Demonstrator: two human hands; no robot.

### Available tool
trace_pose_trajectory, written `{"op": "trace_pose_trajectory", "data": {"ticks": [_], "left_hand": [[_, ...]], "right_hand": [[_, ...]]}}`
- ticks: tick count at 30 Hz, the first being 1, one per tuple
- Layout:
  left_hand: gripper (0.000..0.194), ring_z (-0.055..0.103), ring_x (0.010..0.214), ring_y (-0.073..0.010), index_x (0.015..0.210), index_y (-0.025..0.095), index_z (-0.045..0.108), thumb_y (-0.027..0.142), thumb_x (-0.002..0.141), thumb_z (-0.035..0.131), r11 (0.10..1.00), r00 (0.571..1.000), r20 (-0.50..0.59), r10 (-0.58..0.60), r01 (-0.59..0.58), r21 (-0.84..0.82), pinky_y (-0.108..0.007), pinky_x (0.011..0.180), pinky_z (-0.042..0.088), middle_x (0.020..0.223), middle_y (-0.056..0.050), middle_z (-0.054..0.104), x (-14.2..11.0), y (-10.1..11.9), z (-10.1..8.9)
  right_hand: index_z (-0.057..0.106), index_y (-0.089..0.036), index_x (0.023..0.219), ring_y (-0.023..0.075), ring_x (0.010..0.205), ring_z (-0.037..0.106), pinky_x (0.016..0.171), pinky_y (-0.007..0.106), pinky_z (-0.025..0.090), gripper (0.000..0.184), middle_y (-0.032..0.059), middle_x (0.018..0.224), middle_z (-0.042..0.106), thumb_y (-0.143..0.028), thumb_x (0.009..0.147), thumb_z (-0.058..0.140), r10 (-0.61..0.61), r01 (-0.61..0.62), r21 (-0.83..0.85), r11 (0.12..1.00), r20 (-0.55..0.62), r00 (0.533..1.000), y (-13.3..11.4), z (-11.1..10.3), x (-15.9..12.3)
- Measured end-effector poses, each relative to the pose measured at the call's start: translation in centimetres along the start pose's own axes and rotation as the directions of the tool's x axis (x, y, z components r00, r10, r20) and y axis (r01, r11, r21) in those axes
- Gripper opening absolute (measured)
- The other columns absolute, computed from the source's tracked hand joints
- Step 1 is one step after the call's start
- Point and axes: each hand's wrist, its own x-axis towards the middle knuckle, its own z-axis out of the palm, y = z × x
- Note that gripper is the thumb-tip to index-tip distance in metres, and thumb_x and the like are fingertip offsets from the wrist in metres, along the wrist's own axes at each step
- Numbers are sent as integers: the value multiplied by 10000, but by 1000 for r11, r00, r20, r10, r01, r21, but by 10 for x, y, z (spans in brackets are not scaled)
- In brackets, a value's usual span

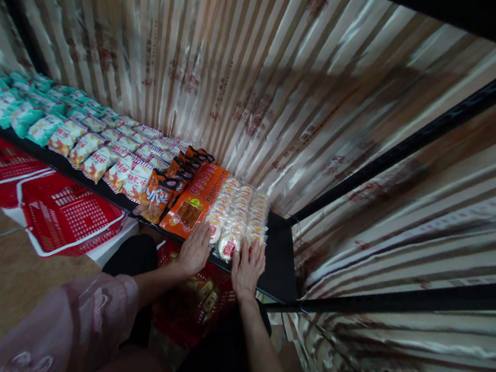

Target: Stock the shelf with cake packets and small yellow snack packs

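My left hand (195, 248) lies flat with fingers stretched, on the near end of a clear pack of round white cakes (227, 213), at the seam with a long orange snack pack (193, 200). My right hand (248, 266) also lies open, fingers spread, on the near end of the neighbouring clear cake pack (256, 223). Both packs lie on a black shelf (282, 261). Pink sleeves cover my forearms.
Rows of snack bags run leftward along the shelf: orange bags (160, 194), red-and-white bags (99, 157), teal bags (10, 105). A striped gold curtain (264, 80) hangs behind. Red shopping baskets (66, 213) sit below at left, another (198, 306) under my hands.
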Motion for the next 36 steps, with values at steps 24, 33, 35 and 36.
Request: {"op": "trace_pose_trajectory", "data": {"ticks": [24, 33, 35, 36], "left_hand": [[631, 265, 1370, -298, 1353, -5, 363, 350, 848, 496, 994, 992, 77, -101, 97, 59, -462, 1113, 282, 1406, -215, 404, 26, -10, 11], [644, 253, 1374, -311, 1401, 17, 253, 368, 885, 413, 991, 991, 32, -132, 132, 8, -523, 1092, 266, 1393, -228, 416, 43, -16, 11], [632, 285, 1360, -316, 1393, 11, 271, 363, 888, 410, 990, 990, 40, -139, 139, 11, -525, 1088, 264, 1373, -233, 440, 48, -16, 12], [627, 297, 1354, -318, 1389, 7, 280, 360, 888, 411, 990, 989, 42, -140, 140, 14, -524, 1086, 267, 1367, -236, 446, 50, -16, 13]], "right_hand": [[391, -206, 1395, 284, 1404, 67, 1055, 502, 225, 567, 98, 1533, 188, -474, 920, 234, 105, -106, -2, 994, 120, 987, 14, 22, 13], [409, -220, 1384, 295, 1393, 118, 1042, 513, 232, 546, 96, 1521, 225, -464, 922, 254, 98, -98, -15, 995, 76, 992, 12, 23, 14], [412, -218, 1382, 295, 1391, 122, 1046, 509, 228, 541, 94, 1524, 216, -461, 923, 263, 92, -91, -16, 996, 66, 994, 12, 23, 13], [412, -218, 1382, 295, 1391, 122, 1048, 509, 226, 541, 94, 1526, 211, -463, 923, 264, 89, -88, -17, 996, 60, 994, 12, 23, 13]]}}
